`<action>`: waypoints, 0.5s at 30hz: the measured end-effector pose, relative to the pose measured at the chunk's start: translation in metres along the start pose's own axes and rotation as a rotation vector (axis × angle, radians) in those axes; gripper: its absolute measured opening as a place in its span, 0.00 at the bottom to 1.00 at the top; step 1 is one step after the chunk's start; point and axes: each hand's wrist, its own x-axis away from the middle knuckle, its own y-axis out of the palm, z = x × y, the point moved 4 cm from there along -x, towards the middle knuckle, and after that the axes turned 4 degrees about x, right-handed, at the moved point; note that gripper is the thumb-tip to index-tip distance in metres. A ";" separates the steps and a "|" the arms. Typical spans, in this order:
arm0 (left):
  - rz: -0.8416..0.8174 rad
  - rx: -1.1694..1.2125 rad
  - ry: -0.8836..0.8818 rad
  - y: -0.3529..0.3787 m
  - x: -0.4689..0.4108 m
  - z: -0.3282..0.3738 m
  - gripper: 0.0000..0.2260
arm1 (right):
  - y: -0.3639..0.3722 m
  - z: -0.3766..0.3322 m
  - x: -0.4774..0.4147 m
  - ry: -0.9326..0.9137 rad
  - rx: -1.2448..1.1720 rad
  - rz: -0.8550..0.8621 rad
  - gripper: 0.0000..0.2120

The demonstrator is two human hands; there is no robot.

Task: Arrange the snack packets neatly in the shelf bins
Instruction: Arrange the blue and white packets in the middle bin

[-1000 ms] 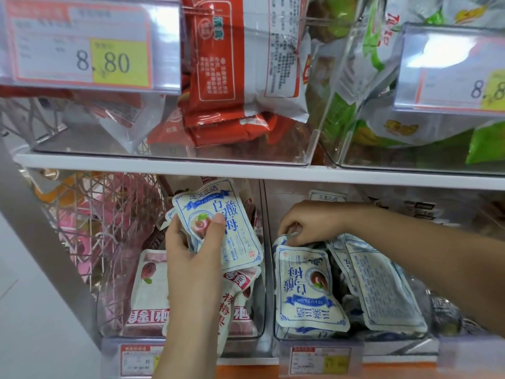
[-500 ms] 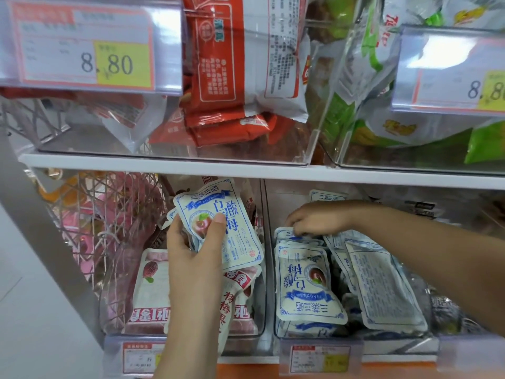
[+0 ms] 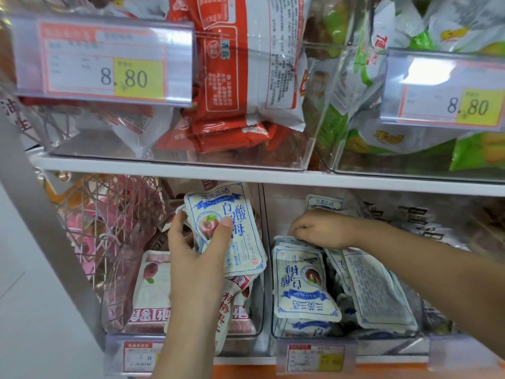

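My left hand (image 3: pixel 198 250) grips a small stack of white-and-blue plum snack packets (image 3: pixel 235 231) upright above the lower left clear bin (image 3: pixel 261 269), which holds pink-and-white packets (image 3: pixel 151 291). My right hand (image 3: pixel 321 228) reaches into the lower right bin (image 3: pixel 276 332), its fingers pinched on the top edges of the white-and-blue packets (image 3: pixel 300 285) stacked there. More such packets (image 3: pixel 377 291) lie back side up under my right forearm.
The upper shelf (image 3: pixel 164 166) carries clear bins with red-and-white packets (image 3: pixel 232 77) and green-and-white packets (image 3: pixel 363 138). Price tags (image 3: pixel 106 61) reading 8.80 hang in front. A wire basket (image 3: pixel 109 228) sits at lower left, beside a grey upright post (image 3: pixel 41 222).
My right hand has shifted slightly back and down onto the packet tops in the right bin. My left hand and its packets have barely moved.
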 end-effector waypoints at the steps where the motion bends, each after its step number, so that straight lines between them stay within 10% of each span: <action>1: -0.005 -0.009 0.000 0.001 0.001 0.001 0.34 | -0.002 -0.001 0.001 0.010 -0.009 -0.016 0.16; 15: -0.034 -0.033 0.007 0.004 0.001 -0.003 0.39 | -0.006 -0.002 0.013 -0.019 0.000 0.035 0.16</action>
